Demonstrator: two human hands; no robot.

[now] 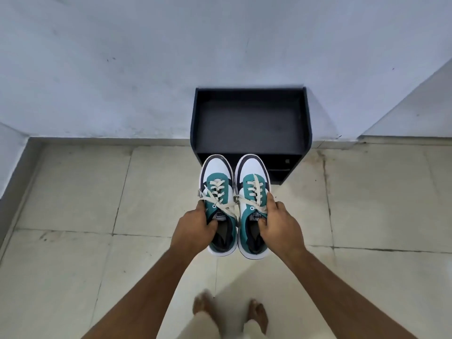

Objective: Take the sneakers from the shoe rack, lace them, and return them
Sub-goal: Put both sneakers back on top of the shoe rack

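I hold a pair of teal, white and dark sneakers with cream laces side by side in the air, toes pointing at the shoe rack. My left hand (194, 227) grips the left sneaker (216, 177) at its collar, thumb inside the opening. My right hand (278, 223) grips the right sneaker (252, 174) the same way. Both have laces threaded through the eyelets, with loose ends lying across the tongues. The black shoe rack (250, 121) stands against the wall just beyond the toes, its top shelf bare.
Pale floor tiles (97, 192) spread all around. A grey-white wall (146, 57) rises behind the rack, with a corner jutting out at right (415, 106). My bare feet (230, 311) stand below the shoes.
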